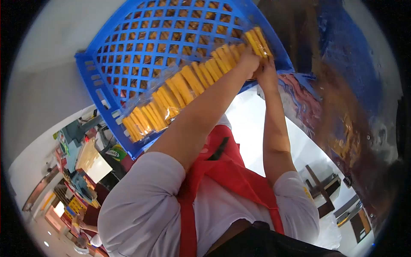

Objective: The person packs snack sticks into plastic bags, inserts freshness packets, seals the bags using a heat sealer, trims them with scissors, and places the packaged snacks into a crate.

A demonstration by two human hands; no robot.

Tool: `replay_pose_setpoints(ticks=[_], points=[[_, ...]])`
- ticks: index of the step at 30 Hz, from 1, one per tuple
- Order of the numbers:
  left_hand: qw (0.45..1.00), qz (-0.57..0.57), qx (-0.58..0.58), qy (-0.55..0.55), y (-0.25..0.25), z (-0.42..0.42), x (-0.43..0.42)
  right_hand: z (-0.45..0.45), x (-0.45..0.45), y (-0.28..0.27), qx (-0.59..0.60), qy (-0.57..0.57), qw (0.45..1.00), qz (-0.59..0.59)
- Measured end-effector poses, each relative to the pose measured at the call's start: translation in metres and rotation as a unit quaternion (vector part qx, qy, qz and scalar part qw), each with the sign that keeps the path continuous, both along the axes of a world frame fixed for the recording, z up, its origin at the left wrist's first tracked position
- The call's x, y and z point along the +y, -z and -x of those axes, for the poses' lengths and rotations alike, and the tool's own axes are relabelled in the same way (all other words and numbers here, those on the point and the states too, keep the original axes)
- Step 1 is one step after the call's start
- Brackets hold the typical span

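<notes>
At the right end of a long row, in the head view, one end packet [257, 40] of yellow sticks in clear film stands where both hands meet. The left hand [249, 64] reaches across from the lower left, and the right hand [267, 77] comes up from below, touching or all but touching it. Both sets of fingers gather at the packet's lower end; they overlap and blur there, so I cannot tell which hand is clamped on it, or how firmly.

The packet is at the near right corner of a blue crate [277, 49], beside the row of packets [184, 85], which runs along the crate's near side with the sticks standing on end, slightly tilted. Through the crate's lattice show brownish-yellow pieces [175, 45], too small to identify.

Each packet looks light. The film shines and is probably slippery, and loose enough to slide over what it wraps. The sticks look stiff along their length but likely brittle, so a hard squeeze or a bend could snap them. The best hold seems to be the flat of the fingers across both broad sides, low down, with even pressure; pinching only the loose film edge would give poor control.
</notes>
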State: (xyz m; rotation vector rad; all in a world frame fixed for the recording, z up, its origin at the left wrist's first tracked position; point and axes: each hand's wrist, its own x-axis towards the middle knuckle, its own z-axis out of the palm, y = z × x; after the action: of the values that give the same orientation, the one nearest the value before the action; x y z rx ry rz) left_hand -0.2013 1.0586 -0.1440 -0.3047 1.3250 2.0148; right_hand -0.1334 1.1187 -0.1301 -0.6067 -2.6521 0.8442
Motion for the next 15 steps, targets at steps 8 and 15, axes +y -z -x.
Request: replay_pose_setpoints(ticks=[8,15], points=[[0.93,0.157,0.214,0.253,-0.058,-0.055,-0.199,-0.004,-0.015,-0.032,-0.274,-0.047,0.948,-0.158],[0.96,0.269,0.028,-0.066,-0.098,-0.2,-0.479,0.041,-0.096,-0.064,-0.165,-0.222,0.955,-0.102]])
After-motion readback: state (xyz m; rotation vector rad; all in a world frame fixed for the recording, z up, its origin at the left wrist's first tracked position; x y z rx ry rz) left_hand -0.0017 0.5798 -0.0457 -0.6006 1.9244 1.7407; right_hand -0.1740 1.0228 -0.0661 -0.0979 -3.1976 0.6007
